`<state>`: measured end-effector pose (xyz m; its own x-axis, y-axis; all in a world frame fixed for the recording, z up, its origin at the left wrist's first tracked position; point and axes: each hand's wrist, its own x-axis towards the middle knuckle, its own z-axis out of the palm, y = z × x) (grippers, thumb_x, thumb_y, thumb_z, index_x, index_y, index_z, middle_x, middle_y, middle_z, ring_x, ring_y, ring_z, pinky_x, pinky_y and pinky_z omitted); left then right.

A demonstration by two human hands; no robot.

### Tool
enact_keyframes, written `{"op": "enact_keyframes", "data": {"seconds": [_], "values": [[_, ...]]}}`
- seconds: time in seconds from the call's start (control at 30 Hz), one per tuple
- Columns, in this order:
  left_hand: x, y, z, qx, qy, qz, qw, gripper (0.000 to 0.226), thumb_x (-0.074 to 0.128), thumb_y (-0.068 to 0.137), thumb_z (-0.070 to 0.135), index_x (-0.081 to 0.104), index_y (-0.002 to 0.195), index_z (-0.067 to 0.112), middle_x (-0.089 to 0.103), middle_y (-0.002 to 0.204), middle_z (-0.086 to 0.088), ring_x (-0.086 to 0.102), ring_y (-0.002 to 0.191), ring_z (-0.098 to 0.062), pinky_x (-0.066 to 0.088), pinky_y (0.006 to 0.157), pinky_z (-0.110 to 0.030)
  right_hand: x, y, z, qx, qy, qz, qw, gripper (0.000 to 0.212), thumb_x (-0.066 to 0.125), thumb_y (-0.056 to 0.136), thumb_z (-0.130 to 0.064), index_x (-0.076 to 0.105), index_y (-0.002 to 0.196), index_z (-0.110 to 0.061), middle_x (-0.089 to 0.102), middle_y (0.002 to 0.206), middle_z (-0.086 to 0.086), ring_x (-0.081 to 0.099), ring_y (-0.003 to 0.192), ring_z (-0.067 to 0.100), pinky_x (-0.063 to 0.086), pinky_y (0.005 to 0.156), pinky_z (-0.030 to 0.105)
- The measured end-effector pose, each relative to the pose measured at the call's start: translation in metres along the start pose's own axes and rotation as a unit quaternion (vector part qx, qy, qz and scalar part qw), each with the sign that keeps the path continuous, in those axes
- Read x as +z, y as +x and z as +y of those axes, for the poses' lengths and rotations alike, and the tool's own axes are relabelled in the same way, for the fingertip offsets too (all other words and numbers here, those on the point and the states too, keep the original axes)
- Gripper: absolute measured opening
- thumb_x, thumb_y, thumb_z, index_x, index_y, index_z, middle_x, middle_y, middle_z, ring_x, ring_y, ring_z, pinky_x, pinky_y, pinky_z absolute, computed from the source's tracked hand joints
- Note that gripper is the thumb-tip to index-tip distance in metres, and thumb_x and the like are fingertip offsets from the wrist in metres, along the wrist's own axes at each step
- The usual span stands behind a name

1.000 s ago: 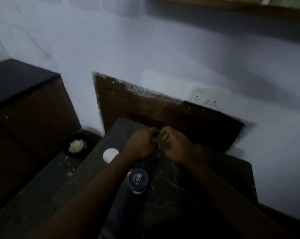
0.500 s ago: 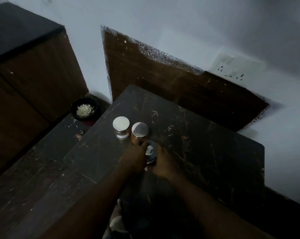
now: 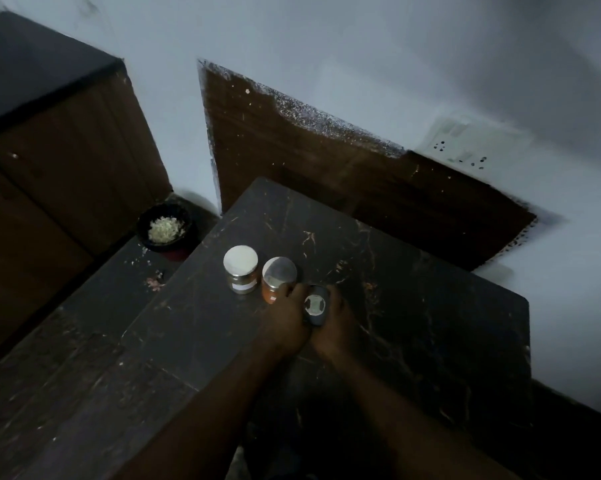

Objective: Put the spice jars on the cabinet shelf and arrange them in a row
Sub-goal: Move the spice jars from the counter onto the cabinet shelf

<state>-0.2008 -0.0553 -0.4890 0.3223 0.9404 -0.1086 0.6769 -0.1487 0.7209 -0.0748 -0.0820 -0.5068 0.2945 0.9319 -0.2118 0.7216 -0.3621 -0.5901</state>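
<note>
The left hand [image 3: 287,318] and the right hand [image 3: 335,325] wrap round a small dark jar with a pale round top [image 3: 315,306], so its sides are hidden. Left fingers cover part of the orange glass jar with a shiny silver lid [image 3: 279,280]. The white plastic wall socket [image 3: 465,147] is blurry. The pale bits in the small black round bowl [image 3: 145,237] are too small to tell. The dark wooden cabinet [image 3: 50,140] runs off the left edge.

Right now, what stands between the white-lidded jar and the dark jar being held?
The orange jar with a silver lid, in the head view.
</note>
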Motion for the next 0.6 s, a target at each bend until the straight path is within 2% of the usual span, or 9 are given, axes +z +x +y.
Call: {"op": "enact_keyframes", "data": {"seconds": [0.03, 0.1, 0.17, 0.27, 0.3, 0.37, 0.4, 0.53, 0.6], "values": [[-0.004, 0.003, 0.004, 0.011, -0.014, 0.013, 1.000, 0.058, 0.074, 0.078, 0.033, 0.053, 0.131, 0.023, 0.055, 0.132, -0.003, 0.052, 0.123, -0.026, 0.041, 0.095, -0.028, -0.007, 0.002, 0.000, -0.011, 0.020, 0.013, 1.000, 0.087, 0.081, 0.076, -0.042, 0.037, 0.150, -0.026, 0.052, 0.145, 0.007, 0.056, 0.128, 0.027, 0.049, 0.102, 0.041], [-0.016, 0.012, 0.014, 0.035, -0.032, 0.021, 0.999, 0.059, 0.070, 0.079, 0.037, 0.051, 0.134, 0.025, 0.057, 0.131, -0.001, 0.053, 0.124, -0.022, 0.036, 0.096, -0.018, -0.029, 0.008, 0.001, -0.040, 0.069, 0.029, 0.996, 0.095, 0.087, 0.071, -0.040, 0.039, 0.151, -0.022, 0.052, 0.147, 0.006, 0.053, 0.132, 0.025, 0.046, 0.106, 0.041], [-0.032, 0.024, 0.027, 0.066, -0.047, -0.010, 0.997, 0.071, 0.073, 0.082, 0.035, 0.043, 0.145, 0.023, 0.058, 0.137, -0.001, 0.056, 0.126, -0.020, 0.037, 0.099, -0.014, -0.056, 0.016, 0.001, -0.078, 0.110, 0.038, 0.990, 0.101, 0.092, 0.068, -0.035, 0.040, 0.153, -0.019, 0.051, 0.151, 0.004, 0.050, 0.136, 0.019, 0.045, 0.109, 0.038], [-0.064, 0.043, 0.052, 0.110, -0.063, -0.045, 0.991, 0.090, 0.076, 0.081, 0.030, 0.028, 0.156, 0.026, 0.050, 0.150, -0.003, 0.052, 0.133, -0.019, 0.038, 0.109, -0.024, -0.099, 0.025, -0.010, -0.119, 0.167, 0.046, 0.978, 0.098, 0.091, 0.070, -0.031, 0.039, 0.153, -0.028, 0.051, 0.147, -0.010, 0.047, 0.131, -0.001, 0.041, 0.099, 0.008], [-0.075, 0.050, 0.063, 0.129, -0.075, -0.049, 0.988, 0.092, 0.078, 0.079, 0.029, 0.028, 0.156, 0.028, 0.052, 0.149, -0.002, 0.053, 0.132, -0.018, 0.039, 0.109, -0.022, -0.114, 0.026, -0.016, -0.132, 0.195, 0.052, 0.970, 0.094, 0.090, 0.072, -0.030, 0.040, 0.152, -0.031, 0.051, 0.145, -0.015, 0.048, 0.130, -0.004, 0.042, 0.097, 0.005], [-0.098, 0.063, 0.086, 0.170, -0.095, -0.053, 0.979, 0.095, 0.081, 0.078, 0.024, 0.027, 0.155, 0.030, 0.057, 0.143, 0.000, 0.057, 0.127, -0.015, 0.042, 0.102, -0.012, -0.141, 0.030, -0.029, -0.157, 0.262, 0.072, 0.950, 0.087, 0.086, 0.077, -0.026, 0.040, 0.151, -0.030, 0.053, 0.144, -0.016, 0.053, 0.129, -0.001, 0.050, 0.100, 0.017], [-0.109, 0.069, 0.099, 0.190, -0.100, -0.049, 0.975, 0.096, 0.082, 0.077, 0.023, 0.026, 0.154, 0.032, 0.058, 0.140, 0.003, 0.059, 0.124, -0.012, 0.046, 0.099, -0.012, -0.155, 0.031, -0.038, -0.170, 0.283, 0.090, 0.939, 0.085, 0.084, 0.079, -0.026, 0.040, 0.151, -0.028, 0.054, 0.143, -0.015, 0.055, 0.129, 0.002, 0.053, 0.100, 0.023], [-0.145, 0.081, 0.158, 0.261, -0.135, 0.009, 0.956, 0.085, 0.080, 0.075, 0.032, 0.033, 0.144, 0.048, 0.061, 0.127, 0.025, 0.063, 0.111, 0.002, 0.057, 0.091, -0.027, -0.207, 0.034, -0.076, -0.225, 0.308, 0.193, 0.904, 0.076, 0.080, 0.081, -0.044, 0.045, 0.147, -0.026, 0.058, 0.142, -0.008, 0.059, 0.128, 0.009, 0.057, 0.098, 0.037], [-0.158, 0.084, 0.183, 0.288, -0.149, 0.047, 0.945, 0.084, 0.079, 0.073, 0.033, 0.034, 0.142, 0.050, 0.062, 0.124, 0.026, 0.065, 0.106, 0.002, 0.059, 0.087, -0.031, -0.231, 0.033, -0.094, -0.242, 0.320, 0.243, 0.883, 0.074, 0.081, 0.077, -0.048, 0.048, 0.140, -0.027, 0.058, 0.140, -0.005, 0.060, 0.125, 0.012, 0.058, 0.095, 0.042]]}}
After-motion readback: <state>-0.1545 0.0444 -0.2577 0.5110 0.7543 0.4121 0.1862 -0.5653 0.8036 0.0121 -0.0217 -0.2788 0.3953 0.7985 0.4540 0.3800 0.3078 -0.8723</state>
